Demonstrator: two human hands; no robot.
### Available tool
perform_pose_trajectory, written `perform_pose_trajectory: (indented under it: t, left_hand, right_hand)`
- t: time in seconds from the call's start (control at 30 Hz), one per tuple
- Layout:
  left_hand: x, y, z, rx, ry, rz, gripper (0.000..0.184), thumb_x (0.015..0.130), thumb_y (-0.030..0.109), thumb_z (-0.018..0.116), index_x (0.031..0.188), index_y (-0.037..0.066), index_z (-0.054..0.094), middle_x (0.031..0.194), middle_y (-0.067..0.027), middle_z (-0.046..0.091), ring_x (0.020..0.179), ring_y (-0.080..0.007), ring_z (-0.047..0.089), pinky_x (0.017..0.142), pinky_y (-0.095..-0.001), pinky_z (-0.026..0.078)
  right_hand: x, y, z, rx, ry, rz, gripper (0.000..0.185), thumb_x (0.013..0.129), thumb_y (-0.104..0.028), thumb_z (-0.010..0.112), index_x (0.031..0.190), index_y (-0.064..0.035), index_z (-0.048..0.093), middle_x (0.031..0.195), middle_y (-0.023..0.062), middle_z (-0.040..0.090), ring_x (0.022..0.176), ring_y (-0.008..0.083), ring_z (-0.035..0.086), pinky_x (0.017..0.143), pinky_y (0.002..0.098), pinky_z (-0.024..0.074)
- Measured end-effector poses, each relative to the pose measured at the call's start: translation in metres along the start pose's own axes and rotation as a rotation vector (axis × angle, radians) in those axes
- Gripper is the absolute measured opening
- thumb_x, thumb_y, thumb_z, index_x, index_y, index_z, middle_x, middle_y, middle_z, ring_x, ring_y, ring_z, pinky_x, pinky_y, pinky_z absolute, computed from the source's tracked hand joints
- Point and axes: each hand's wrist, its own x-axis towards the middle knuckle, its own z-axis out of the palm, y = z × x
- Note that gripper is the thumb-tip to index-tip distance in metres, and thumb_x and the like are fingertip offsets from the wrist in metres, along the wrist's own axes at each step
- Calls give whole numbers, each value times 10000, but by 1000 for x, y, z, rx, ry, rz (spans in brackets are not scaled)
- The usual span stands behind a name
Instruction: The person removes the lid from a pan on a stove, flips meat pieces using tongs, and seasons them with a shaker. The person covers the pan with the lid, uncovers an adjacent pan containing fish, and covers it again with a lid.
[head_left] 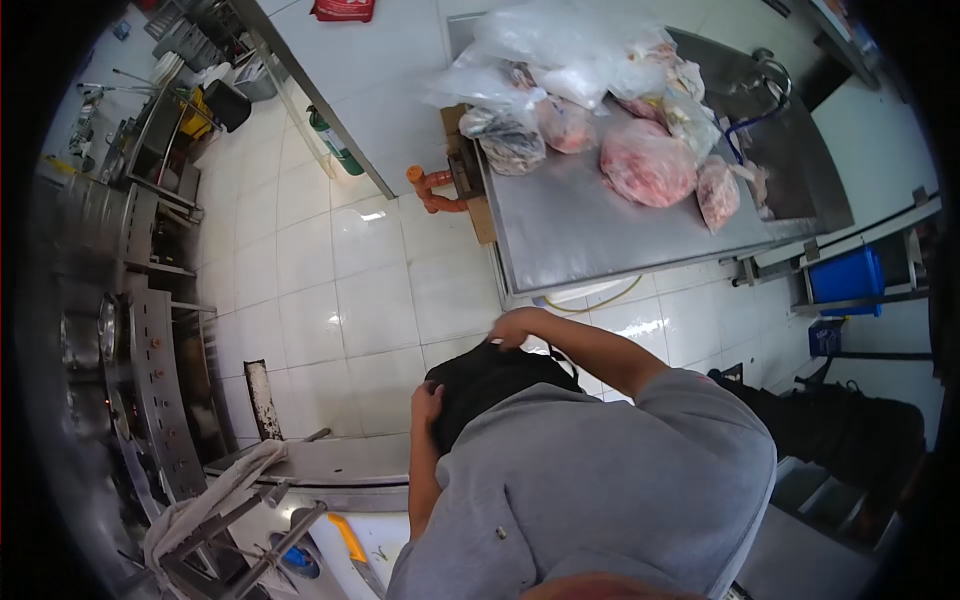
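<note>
A black apron (485,385) hangs at the front of my waist, below my grey shirt, with a thin strap showing at its right. My left hand (426,404) is closed at the apron's left edge, fingers curled on the fabric. Up at the apron's far edge, my right hand (514,328) pinches the cloth, its arm bent across from the right. Nearest to my left forearm, a yellow-handled knife (350,540) lies on a white board (385,540).
Ahead, a steel sink counter (560,235) bears several plastic bags of raw meat (648,163). Orange pipe fittings (436,190) stick out at its left corner. A stove (160,370) lines the left side. White tiled floor (370,280) lies between. Someone in dark clothing (860,430) stands at right.
</note>
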Motion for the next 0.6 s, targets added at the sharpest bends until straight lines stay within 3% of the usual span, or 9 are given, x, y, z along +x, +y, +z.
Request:
perform_pose_trajectory:
  t: [0.07,0.13,0.23,0.3,0.5,0.57,0.6]
  left_hand:
    - [14,-11,-7,-83,36,-64,351,774,276,548,989,-2,562,953,-181,589,887,-326,563,780,-359,437]
    - [24,-28,-14,-153,58,-128,340,771,273,551,964,-6,573,939,-184,592,878,-327,565,771,-359,440]
    - [49,-61,-30,-134,-8,-174,342,764,283,544,931,-13,582,896,-193,599,839,-326,575,745,-362,443]
    - [68,-73,-55,-261,210,-245,353,758,292,528,927,-12,584,849,-195,606,798,-322,584,723,-368,445]
    - [108,-133,-142,-160,25,-296,366,730,307,540,930,5,590,794,-196,610,776,-298,593,703,-361,449]
    - [115,-144,-173,-166,-119,-304,378,719,306,548,939,1,587,788,-198,610,779,-295,595,715,-365,449]
    - [128,-176,-171,-159,-149,-349,380,713,302,554,941,0,585,815,-203,608,810,-304,590,739,-375,447]
  right_hand:
    - [22,-19,-47,-12,52,-45,399,729,-276,536,1074,-77,527,992,177,569,940,314,538,789,403,431]
    - [54,-27,-69,47,293,-41,385,739,-248,533,1076,-64,507,966,197,558,919,355,525,779,428,419]
    - [108,-32,-92,41,158,14,382,739,-241,539,1075,-61,506,951,195,562,930,344,523,781,421,419]
    - [130,-33,-103,47,102,54,376,738,-236,535,1070,-60,507,952,193,563,928,340,525,781,419,421]
    - [183,5,-126,84,-29,285,384,724,-217,510,1067,-44,510,992,181,562,921,332,538,770,409,435]
    - [196,30,-121,189,244,419,289,682,-177,520,919,-29,595,924,188,588,874,332,565,740,395,458]
    - [200,40,-125,193,252,476,279,672,-177,521,891,-23,604,905,189,592,860,329,571,739,393,461]
